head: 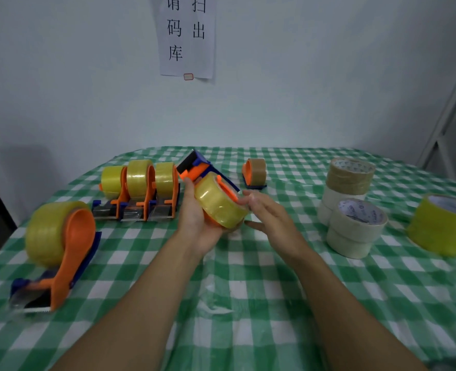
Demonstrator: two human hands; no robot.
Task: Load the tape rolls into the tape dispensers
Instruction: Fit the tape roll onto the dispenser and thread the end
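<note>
My left hand [194, 218] grips an orange and blue tape dispenser [197, 168] above the middle of the table, its cutter end pointing up and away. A yellow tape roll [219, 203] sits on the dispenser's orange hub. The fingers of my right hand [268, 212] are straight and touch the right side of that roll. Loose rolls stand at the right: a brown roll [350, 176] on white ones, a cream stack [356, 228] and a yellow stack [442, 226].
Three loaded dispensers [138, 191] stand in a row at the back left. A larger loaded one [58, 250] lies near the left edge, and a small one with brown tape [255, 174] sits behind my hands. The green checked cloth [248, 303] covers the table.
</note>
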